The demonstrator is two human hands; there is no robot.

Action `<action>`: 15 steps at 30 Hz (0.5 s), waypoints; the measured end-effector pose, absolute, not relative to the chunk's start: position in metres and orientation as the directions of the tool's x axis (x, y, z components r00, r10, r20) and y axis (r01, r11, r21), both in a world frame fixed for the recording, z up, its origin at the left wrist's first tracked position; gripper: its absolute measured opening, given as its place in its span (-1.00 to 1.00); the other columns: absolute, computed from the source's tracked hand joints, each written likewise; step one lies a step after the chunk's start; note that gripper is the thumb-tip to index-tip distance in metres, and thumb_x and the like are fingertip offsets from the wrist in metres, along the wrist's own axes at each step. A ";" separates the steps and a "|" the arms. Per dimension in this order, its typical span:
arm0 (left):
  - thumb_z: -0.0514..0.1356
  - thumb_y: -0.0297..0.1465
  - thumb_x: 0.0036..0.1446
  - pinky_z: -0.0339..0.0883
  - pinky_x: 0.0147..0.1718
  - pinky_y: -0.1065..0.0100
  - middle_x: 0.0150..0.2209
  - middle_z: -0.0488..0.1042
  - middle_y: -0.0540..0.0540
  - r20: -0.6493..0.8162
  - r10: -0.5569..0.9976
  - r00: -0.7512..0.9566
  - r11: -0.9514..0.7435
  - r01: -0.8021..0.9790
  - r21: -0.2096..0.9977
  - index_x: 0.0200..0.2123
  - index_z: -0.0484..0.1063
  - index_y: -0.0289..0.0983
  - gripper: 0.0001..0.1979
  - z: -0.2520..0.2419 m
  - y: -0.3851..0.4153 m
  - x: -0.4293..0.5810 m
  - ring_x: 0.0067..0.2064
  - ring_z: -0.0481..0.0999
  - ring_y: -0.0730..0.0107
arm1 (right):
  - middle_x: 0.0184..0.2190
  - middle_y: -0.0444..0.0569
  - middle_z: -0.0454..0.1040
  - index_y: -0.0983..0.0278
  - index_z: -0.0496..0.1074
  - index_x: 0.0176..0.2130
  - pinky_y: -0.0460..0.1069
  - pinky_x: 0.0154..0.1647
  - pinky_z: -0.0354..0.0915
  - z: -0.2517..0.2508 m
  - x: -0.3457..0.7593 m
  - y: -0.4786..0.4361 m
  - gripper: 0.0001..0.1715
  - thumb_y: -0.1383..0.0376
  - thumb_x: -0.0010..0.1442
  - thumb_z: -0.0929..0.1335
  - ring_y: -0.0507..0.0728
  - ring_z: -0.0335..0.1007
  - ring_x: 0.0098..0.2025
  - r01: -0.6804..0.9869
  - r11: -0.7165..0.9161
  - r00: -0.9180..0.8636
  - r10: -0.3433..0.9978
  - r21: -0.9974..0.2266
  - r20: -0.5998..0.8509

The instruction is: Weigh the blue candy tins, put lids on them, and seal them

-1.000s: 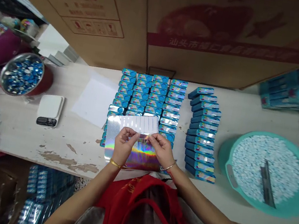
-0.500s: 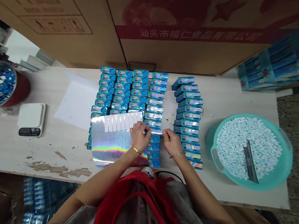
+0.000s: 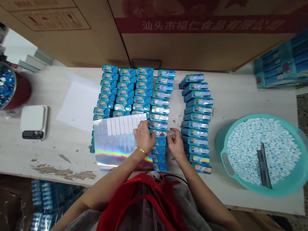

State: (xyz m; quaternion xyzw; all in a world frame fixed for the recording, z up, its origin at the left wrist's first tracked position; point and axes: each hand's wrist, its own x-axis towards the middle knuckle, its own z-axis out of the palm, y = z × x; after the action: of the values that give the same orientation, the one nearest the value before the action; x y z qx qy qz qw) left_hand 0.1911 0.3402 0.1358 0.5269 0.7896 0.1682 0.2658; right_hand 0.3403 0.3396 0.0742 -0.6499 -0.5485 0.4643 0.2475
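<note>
Blue tins [image 3: 145,84] stand in close columns on the table. My left hand [image 3: 144,137] lies over the right edge of a shiny holographic sticker sheet [image 3: 117,141], its fingers apart and its thumb by a tin in the fourth column. That tin bears a shiny sticker strip [image 3: 160,134] across its top. At the strip's right end is my right hand [image 3: 175,144], with thumb and index finger parted and nothing visible between them. White gaps show along the sheet's upper part. Tins farther back in this column [image 3: 162,93] have shiny tops; those nearer me [image 3: 158,157] look plain blue.
A curved row of tins [image 3: 196,125] stands right of my right hand. Beyond it is a turquoise tub [image 3: 221,144] of pale pieces with a scoop [image 3: 265,167]. Left are white paper [image 3: 75,106], a scale [image 3: 33,119] and a metal bowl [image 3: 16,72]. Cardboard boxes [image 3: 181,57] line the back.
The strip held between both hands' fingertips now lies on the tin. My fingers have parted from it, and the left hand's fingers have stretched out. The view has shifted slightly.
</note>
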 end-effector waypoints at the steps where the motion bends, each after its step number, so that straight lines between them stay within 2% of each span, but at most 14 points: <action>1: 0.19 -0.43 0.04 0.13 -0.12 0.16 -0.10 0.40 -0.13 -0.243 0.922 -0.302 0.387 0.740 0.549 -0.09 0.22 -0.22 -0.66 0.135 0.341 0.193 -0.02 0.39 0.16 | -0.64 -0.24 0.18 0.31 0.25 0.01 -0.04 -0.48 0.10 0.071 0.340 0.340 -0.55 0.15 0.19 0.19 0.09 0.18 -0.56 0.490 -0.271 -0.047 0.941 -0.829 -0.335; 4: 0.17 -0.48 0.03 0.14 -0.12 0.16 -0.13 0.43 -0.12 -0.244 0.926 -0.288 0.377 0.729 0.571 -0.12 0.24 -0.22 -0.69 0.134 0.343 0.194 -0.05 0.41 0.16 | -0.63 -0.21 0.21 0.32 0.25 0.02 -0.02 -0.48 0.10 0.068 0.340 0.347 -0.56 0.25 0.18 0.16 0.11 0.18 -0.56 0.539 -0.240 -0.099 0.934 -0.808 -0.343; 7: 0.11 -0.51 0.09 0.20 -0.18 0.24 -0.24 0.45 -0.08 -0.248 0.940 -0.235 0.341 0.650 0.679 -0.14 0.28 -0.23 -0.76 0.136 0.344 0.172 -0.19 0.45 0.27 | -0.62 -0.20 0.22 0.34 0.26 0.01 -0.01 -0.45 0.13 0.079 0.341 0.355 -0.57 0.27 0.16 0.19 0.11 0.21 -0.53 0.559 -0.173 -0.073 0.964 -0.811 -0.256; 9: 0.07 -0.47 0.16 0.22 -0.19 0.27 -0.25 0.45 -0.08 -0.167 0.965 -0.201 0.258 0.630 0.732 -0.13 0.31 -0.24 -0.81 0.141 0.342 0.135 -0.23 0.45 0.32 | -0.60 -0.20 0.22 0.32 0.27 0.01 -0.02 -0.44 0.14 0.096 0.337 0.361 -0.60 0.24 0.20 0.20 0.10 0.20 -0.53 0.554 -0.118 -0.028 0.987 -0.824 -0.161; 10: 0.05 -0.44 0.20 0.23 -0.16 0.27 -0.22 0.45 -0.10 -0.104 0.976 -0.193 0.207 0.661 0.721 -0.12 0.32 -0.24 -0.81 0.145 0.339 0.111 -0.20 0.44 0.31 | -0.59 -0.20 0.22 0.31 0.27 0.00 -0.02 -0.44 0.14 0.106 0.333 0.364 -0.62 0.22 0.22 0.21 0.09 0.20 -0.54 0.546 -0.090 -0.023 0.992 -0.833 -0.122; 12: 0.04 -0.40 0.22 0.19 -0.08 0.22 -0.13 0.44 -0.14 -0.003 0.980 -0.197 0.160 0.786 0.597 -0.10 0.36 -0.23 -0.79 0.150 0.329 0.060 -0.07 0.39 0.23 | -0.55 -0.17 0.27 0.28 0.31 -0.04 -0.02 -0.43 0.16 0.127 0.316 0.369 -0.68 0.20 0.26 0.21 0.09 0.24 -0.51 0.524 -0.008 -0.082 0.995 -0.852 -0.059; 15: 0.12 -0.32 0.18 0.15 -0.09 0.14 -0.02 0.38 -0.19 -0.058 0.960 -0.273 0.277 0.902 0.332 -0.06 0.39 -0.20 -0.74 0.149 0.311 -0.003 0.00 0.31 0.09 | -0.38 0.00 0.40 0.26 0.39 -0.14 0.04 -0.25 0.23 0.148 0.271 0.375 -0.72 0.21 0.30 0.19 0.16 0.33 -0.30 0.502 0.219 -0.274 0.958 -0.837 0.086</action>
State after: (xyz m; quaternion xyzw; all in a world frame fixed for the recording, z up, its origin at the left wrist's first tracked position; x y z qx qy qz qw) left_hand -0.0029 0.3107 0.1488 0.5898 0.7892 0.1174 0.1246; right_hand 0.2708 0.3754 0.1478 -0.5119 -0.7129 0.3587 0.3180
